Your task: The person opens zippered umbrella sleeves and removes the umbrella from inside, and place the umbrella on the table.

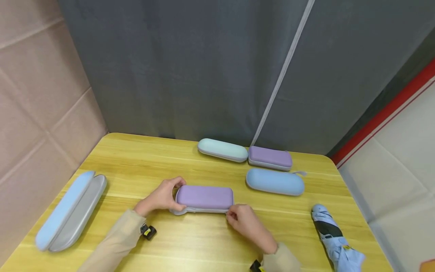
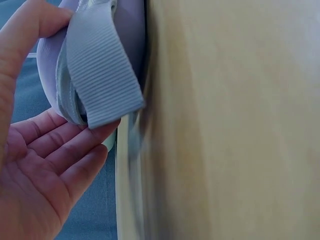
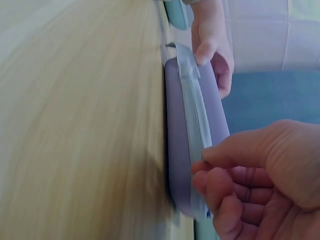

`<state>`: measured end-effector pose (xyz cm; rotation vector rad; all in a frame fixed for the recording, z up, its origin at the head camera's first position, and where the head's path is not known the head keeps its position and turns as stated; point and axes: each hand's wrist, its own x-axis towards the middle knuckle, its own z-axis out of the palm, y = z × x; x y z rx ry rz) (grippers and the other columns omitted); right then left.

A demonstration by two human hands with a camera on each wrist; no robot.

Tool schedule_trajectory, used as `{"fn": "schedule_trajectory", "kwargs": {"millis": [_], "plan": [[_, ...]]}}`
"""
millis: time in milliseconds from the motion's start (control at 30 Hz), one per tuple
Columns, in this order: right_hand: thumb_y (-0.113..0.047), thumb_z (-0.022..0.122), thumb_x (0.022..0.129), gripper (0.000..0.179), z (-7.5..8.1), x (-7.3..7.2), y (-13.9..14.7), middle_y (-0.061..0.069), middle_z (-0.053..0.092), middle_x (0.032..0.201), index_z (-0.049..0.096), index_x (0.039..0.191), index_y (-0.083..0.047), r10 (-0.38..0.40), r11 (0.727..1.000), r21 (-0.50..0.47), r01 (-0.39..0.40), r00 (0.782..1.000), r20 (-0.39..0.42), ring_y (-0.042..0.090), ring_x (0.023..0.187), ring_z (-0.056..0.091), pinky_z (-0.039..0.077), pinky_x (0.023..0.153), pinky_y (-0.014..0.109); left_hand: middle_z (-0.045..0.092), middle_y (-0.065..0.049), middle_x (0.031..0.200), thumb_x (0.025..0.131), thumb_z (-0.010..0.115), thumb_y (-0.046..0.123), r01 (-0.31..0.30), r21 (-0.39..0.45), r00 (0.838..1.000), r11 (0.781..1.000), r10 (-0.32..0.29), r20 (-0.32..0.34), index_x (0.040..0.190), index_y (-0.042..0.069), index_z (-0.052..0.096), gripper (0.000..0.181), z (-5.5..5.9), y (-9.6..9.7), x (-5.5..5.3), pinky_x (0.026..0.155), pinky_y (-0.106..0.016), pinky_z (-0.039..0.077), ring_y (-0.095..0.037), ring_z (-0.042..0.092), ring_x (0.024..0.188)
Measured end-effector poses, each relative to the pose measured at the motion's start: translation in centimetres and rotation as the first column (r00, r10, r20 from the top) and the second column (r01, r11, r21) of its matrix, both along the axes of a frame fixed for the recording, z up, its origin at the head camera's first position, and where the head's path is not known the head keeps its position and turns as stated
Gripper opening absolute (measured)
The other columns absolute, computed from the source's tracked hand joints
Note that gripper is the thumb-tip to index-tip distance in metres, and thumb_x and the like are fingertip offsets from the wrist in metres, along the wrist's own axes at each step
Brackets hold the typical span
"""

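Observation:
A purple zippered hard case lies on the wooden table in front of me, its grey zipper running along the near side. My left hand grips its left end, thumb on the near side and fingers behind. By that thumb, a grey ribbed strap sticks out from the case's end. At the near right corner, my right hand pinches the zipper pull between thumb and forefinger; the pull itself is mostly hidden by the fingertips. The case's lid looks down.
An open light-blue case with a grey inside lies at the left edge. Farther back sit a mint case, another purple case and a blue case. A folded blue umbrella lies at the right. A dark curtain hangs behind the table.

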<state>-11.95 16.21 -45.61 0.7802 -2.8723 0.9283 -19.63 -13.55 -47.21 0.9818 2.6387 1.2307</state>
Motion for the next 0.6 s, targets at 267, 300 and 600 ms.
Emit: {"fn": "schedule_trajectory", "kwargs": {"millis": [267,300,600], "plan": [[0.002,0.066,0.077,0.012,0.6,0.2,-2.2,-0.004,0.056,0.057,0.067,0.068,-0.006,-0.01,1.0,0.022,0.01,0.999,-0.031,-0.002,0.049,0.039,0.038,0.046,0.015,0.062,0.003,0.095,0.059,0.084,0.021,0.002,-0.004,1.0,1.0,-0.002,-0.005,0.104,0.01,0.056,0.054,-0.1,0.0,0.0,0.075,-0.03,0.05,-0.012,0.059,0.086],[0.002,0.066,0.077,0.013,0.6,0.2,-2.5,-0.004,0.056,0.057,0.067,0.067,-0.006,-0.013,1.0,0.026,0.014,0.999,-0.034,-0.002,0.049,0.039,0.038,0.046,0.014,0.062,0.003,0.096,0.059,0.084,0.021,0.002,-0.003,1.0,1.0,-0.002,-0.005,0.104,0.01,0.056,0.054,-0.1,0.0,0.0,0.075,-0.03,0.05,-0.012,0.059,0.086],[-0.001,0.067,0.076,0.016,0.3,0.0,-4.8,-0.006,0.054,0.055,0.064,0.063,-0.009,-0.019,0.996,0.084,0.024,0.998,-0.061,0.0,0.049,0.04,0.036,0.046,0.014,0.062,0.002,0.096,0.059,0.083,0.021,-0.005,-0.001,1.0,1.0,0.005,0.01,0.105,0.009,0.055,0.055,-0.1,0.0,0.1,0.076,-0.03,0.05,-0.012,0.058,0.086]]}}
